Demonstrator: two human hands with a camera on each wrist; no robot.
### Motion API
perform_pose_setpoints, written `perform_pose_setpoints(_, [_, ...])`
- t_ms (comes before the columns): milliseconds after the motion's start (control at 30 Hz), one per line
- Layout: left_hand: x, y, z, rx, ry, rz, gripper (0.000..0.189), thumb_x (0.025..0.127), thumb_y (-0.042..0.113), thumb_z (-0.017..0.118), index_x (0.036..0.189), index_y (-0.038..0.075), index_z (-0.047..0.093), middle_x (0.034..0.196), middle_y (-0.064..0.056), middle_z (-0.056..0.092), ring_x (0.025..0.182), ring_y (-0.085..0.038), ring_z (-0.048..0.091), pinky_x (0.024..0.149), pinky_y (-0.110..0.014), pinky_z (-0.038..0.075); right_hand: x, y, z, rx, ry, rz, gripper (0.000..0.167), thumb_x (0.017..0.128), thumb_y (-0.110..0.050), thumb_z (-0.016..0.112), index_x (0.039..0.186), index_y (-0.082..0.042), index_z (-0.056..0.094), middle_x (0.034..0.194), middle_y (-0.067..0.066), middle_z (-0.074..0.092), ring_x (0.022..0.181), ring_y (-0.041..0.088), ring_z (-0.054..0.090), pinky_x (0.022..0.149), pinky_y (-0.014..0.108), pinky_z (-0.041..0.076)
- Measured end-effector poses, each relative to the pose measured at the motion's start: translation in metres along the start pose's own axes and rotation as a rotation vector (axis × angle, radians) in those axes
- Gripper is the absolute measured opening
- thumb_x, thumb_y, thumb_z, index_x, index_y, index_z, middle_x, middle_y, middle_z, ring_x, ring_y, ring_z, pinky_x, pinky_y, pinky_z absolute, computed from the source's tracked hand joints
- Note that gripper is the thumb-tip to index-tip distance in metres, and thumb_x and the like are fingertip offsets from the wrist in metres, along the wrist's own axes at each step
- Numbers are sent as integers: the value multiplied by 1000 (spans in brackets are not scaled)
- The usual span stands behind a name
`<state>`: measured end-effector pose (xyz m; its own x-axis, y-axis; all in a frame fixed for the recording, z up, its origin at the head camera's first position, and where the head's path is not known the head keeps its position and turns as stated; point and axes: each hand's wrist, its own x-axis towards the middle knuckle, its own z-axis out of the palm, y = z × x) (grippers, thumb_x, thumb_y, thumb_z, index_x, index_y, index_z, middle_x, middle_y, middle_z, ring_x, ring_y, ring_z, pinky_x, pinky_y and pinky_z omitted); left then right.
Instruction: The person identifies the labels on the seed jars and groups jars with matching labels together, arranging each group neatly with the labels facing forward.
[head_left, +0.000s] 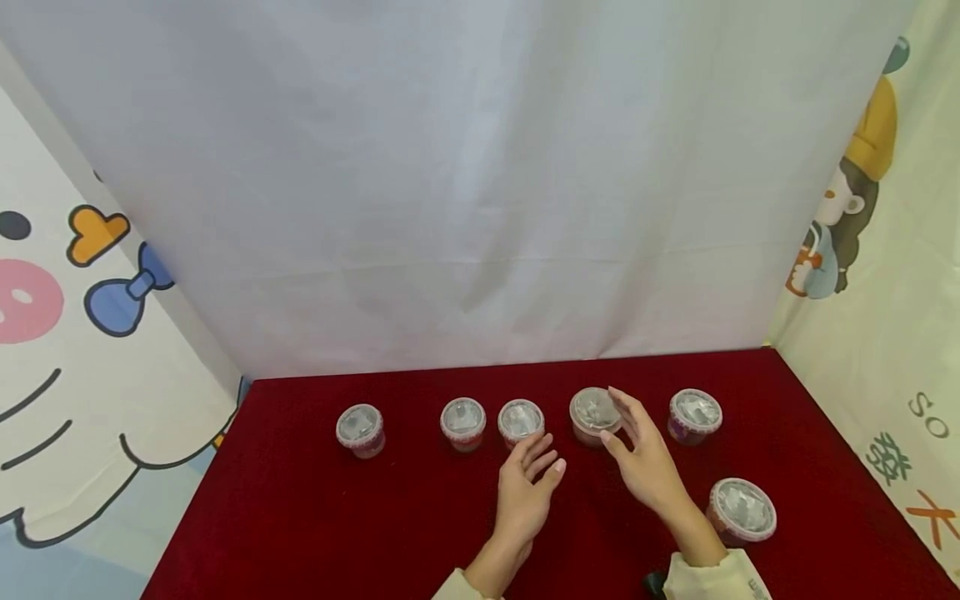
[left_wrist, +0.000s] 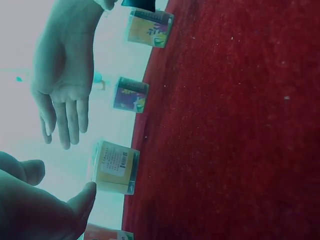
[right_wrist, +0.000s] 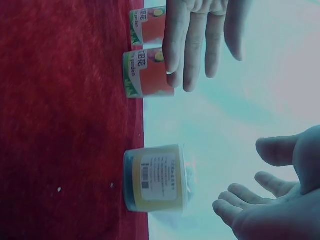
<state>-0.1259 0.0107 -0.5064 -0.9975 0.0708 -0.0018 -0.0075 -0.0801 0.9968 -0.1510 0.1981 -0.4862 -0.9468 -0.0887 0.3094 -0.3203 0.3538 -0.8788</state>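
Note:
A lidded plastic tub [head_left: 591, 410] stands upright on the dark red cloth, with a yellow band and a white barcode label [right_wrist: 159, 177] in the right wrist view. Just to its right is my right hand [head_left: 647, 462], fingers loosely bent. In the right wrist view a gap separates those fingers from the tub. My left hand [head_left: 522, 492] hovers in front of a smaller tub [head_left: 520, 415], palm turned inward, holding nothing. The left fingertips overlap that tub's front edge in the head view. Red-labelled tubs [right_wrist: 150, 75] appear beyond the left hand in the right wrist view.
Two more tubs stand to the left, one far off [head_left: 361, 429] and one closer [head_left: 462, 423]. On the right are a purple tub [head_left: 693, 417] and a larger tub [head_left: 741, 510] beside the right forearm. A pale curtain [head_left: 480, 208] hangs behind the cloth [head_left: 360, 525].

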Motion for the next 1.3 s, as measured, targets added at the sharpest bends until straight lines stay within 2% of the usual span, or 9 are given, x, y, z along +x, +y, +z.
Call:
perform_pose_setpoints(167, [5, -1, 7, -1, 1, 21, 55, 104, 3, 66, 154, -6, 46, 152, -29, 53, 137, -45, 56, 108, -47, 54, -2, 5, -3, -18, 34, 21, 59, 101, 10, 62, 155, 12, 37, 160, 35, 37, 151, 52, 31, 120, 61, 26])
perform_pose_setpoints(433, [11, -1, 15, -3, 16, 17, 55, 102, 2, 68, 153, -6, 47, 152, -28, 54, 137, -44, 56, 107, -47, 54, -3, 15, -4, -24, 51, 52, 59, 100, 12, 62, 153, 14, 37, 159, 38, 35, 150, 56, 28, 120, 69, 25])
perform_pose_setpoints(667, [17, -6, 22, -2, 15, -2, 57, 101, 2, 69, 153, -6, 47, 153, -27, 53, 138, -44, 55, 108, -48, 53, -4, 26, -4, -36, 35, 111, 60, 102, 9, 60, 155, 13, 34, 160, 39, 31, 150, 57, 27, 121, 70, 25])
perform_pose_setpoints(900, [26, -8, 28, 10, 37, -1, 59, 100, 1, 70, 154, -7, 46, 153, -28, 52, 138, -44, 54, 109, -50, 52, -3, 30, -4, -32, 28, 135, 60, 103, 7, 61, 155, 14, 33, 161, 39, 31, 149, 59, 28, 120, 70, 27])
perform_pose_setpoints(1300, [39, -15, 38, 52, 36, 12, 64, 100, 1, 70, 157, -6, 42, 159, -28, 45, 147, -47, 43, 115, -56, 45, 1, 39, -5, -11, 5, 169, 64, 104, 4, 61, 158, 15, 28, 164, 38, 28, 150, 57, 29, 120, 69, 30])
